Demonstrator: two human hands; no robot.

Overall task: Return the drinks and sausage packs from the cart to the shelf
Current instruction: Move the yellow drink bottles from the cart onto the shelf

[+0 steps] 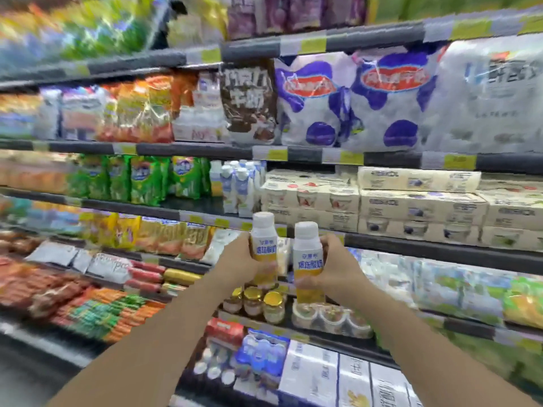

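I hold two white-and-yellow drink bottles upright in front of the chilled shelves. My left hand [238, 259] grips the left bottle [262, 245] around its middle. My right hand [333, 265] grips the right bottle [307, 259], which sits a little lower. Both bottles have white caps and blue lettering, and they stand side by side without touching. Sausage packs [44, 289] in red and orange lie on the lower shelf at the left. The cart is out of view.
Similar white bottles [238, 186] stand on the shelf [205, 214] just above my hands, beside stacked cream yoghurt boxes [411, 207]. Gold-lidded jars [258, 304] and cups sit below the bottles. Large milk bags [352, 98] fill the upper shelf.
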